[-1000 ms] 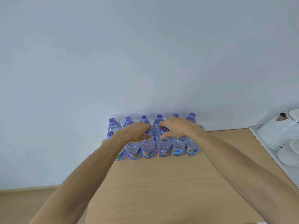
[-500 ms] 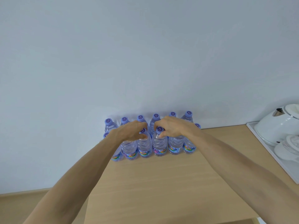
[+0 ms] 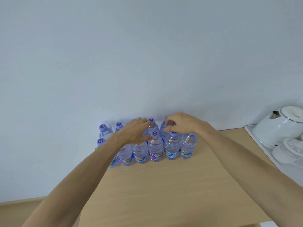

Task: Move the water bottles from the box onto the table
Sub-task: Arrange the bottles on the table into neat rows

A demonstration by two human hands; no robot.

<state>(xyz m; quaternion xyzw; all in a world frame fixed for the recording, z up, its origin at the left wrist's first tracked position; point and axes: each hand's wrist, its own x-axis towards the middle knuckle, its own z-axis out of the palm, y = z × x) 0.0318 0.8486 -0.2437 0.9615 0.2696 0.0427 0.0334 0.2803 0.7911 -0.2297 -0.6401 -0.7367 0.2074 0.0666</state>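
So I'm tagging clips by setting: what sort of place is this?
Probably a home or office pantry corner: small water bottles stand in rows on a light wooden table against a bare white wall, with a white electric kettle on a tray alongside.

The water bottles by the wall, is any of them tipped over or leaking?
No, nothing stands out. The water bottles stand upright in two tidy rows on the table, caps on, and no puddle shows on the wood. Both hands hover over the caps, so a few bottles are partly hidden.
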